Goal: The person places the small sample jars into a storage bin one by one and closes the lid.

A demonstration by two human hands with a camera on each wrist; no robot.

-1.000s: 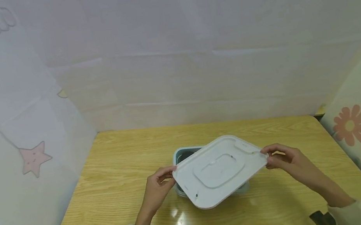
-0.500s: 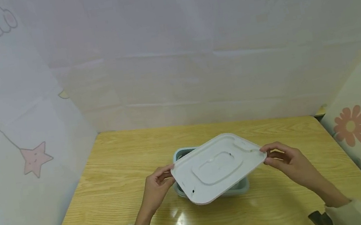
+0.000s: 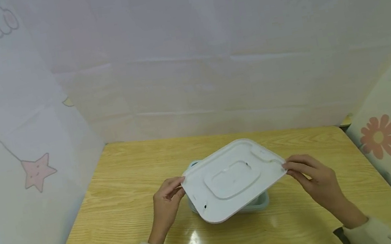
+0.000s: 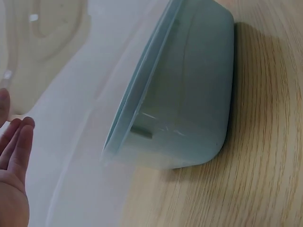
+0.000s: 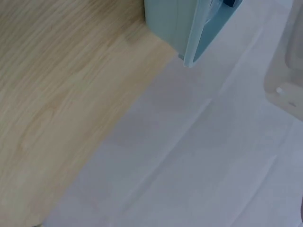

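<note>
- The person holds a white lid by its two short ends, one hand on each side, above a pale blue-green box that stands on the wooden table.
- The left hand grips the lid's left edge: the thumb lies over the top of the rim and the curled fingers tuck underneath it.
- In the left wrist view the fingers of that hand lie close together and fairly straight under the pale, see-through underside of the lid, with the box just beyond the fingertips and resting on the table.
- The right hand pinches the lid's right edge: the fingers are bent over the rim from above, and the thumb is hidden below.
- The right wrist view shows none of that hand plainly, only a corner of the box, the table and the white backdrop.
- The lid is tilted, its near corner lower and its far edge raised, and it covers most of the box; only a sliver of the box's rim shows past the left fingertips and a stretch of its front wall shows below the lid, between the two hands.
- Whether the lid touches the box's rim cannot be told.
- Cloth screens printed with a pink star and flowers close in the table.
</note>
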